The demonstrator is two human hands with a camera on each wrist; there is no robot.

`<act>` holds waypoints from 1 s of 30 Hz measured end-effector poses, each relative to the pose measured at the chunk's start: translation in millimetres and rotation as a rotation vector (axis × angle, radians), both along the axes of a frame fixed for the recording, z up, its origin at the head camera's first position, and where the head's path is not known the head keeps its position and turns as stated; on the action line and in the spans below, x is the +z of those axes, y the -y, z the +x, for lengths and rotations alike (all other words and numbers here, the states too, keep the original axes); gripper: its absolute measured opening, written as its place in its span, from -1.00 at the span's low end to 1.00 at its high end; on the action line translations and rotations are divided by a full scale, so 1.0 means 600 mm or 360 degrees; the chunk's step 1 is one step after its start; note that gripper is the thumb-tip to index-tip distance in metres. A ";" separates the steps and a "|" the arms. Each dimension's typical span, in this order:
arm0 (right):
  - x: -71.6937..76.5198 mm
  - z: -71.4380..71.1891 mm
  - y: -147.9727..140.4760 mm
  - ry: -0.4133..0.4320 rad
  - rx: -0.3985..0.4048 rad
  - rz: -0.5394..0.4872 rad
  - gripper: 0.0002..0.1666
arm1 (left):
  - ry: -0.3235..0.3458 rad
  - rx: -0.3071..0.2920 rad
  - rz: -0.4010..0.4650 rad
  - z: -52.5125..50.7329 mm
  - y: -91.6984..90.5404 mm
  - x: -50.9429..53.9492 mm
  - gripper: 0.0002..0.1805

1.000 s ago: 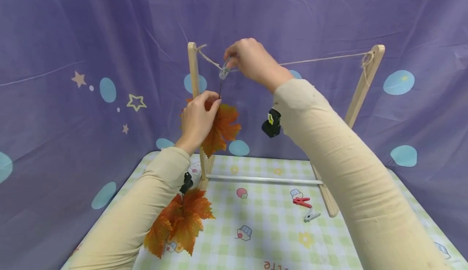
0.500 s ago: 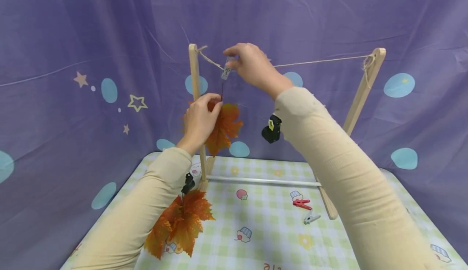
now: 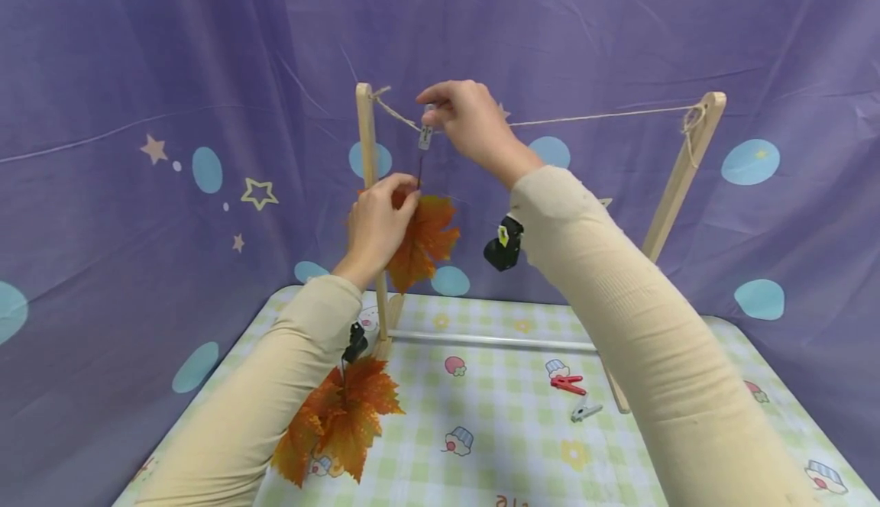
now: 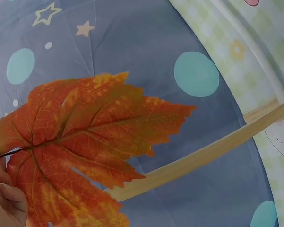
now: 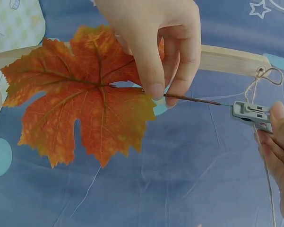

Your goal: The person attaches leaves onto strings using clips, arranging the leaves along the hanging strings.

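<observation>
My left hand (image 3: 376, 221) pinches the dark stem of an orange artificial maple leaf (image 3: 426, 243) between thumb and fingers. The leaf blade hangs below that grip and fills much of the left wrist view. Above, my right hand (image 3: 473, 124) pinches the handles of a grey clothespin (image 5: 250, 111). At the clothespin's nose the stem's tip meets it, in the right wrist view. A twine line (image 3: 591, 117) passes at the clothespin; whether the clothespin's jaws grip stem and twine cannot be told.
Wooden posts (image 3: 367, 133) hold the twine, with a white rod (image 3: 495, 340) low between them. On the checked tablecloth (image 3: 509, 400) lie more maple leaves (image 3: 351, 411), a red clothespin (image 3: 567, 384) and a grey-white clothespin (image 3: 586, 411). A purple curtain (image 3: 206, 72) stands behind.
The grey clothespin has turned from slanted to nearly upright. Both hands have shifted slightly right and down in the view, and the leaf has moved slightly with the left hand.
</observation>
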State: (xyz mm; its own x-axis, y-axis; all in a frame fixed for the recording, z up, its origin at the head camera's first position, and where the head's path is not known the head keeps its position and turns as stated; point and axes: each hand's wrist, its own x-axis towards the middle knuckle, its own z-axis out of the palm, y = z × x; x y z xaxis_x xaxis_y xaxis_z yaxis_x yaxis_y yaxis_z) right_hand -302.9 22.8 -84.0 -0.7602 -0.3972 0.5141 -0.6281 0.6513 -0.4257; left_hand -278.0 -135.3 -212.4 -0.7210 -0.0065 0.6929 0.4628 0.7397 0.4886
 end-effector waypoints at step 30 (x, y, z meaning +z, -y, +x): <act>-0.014 0.014 -0.022 -0.0045 -0.0086 -0.0140 -0.41 | 0.0020 -0.0108 0.0035 0.013 0.004 -0.004 -0.80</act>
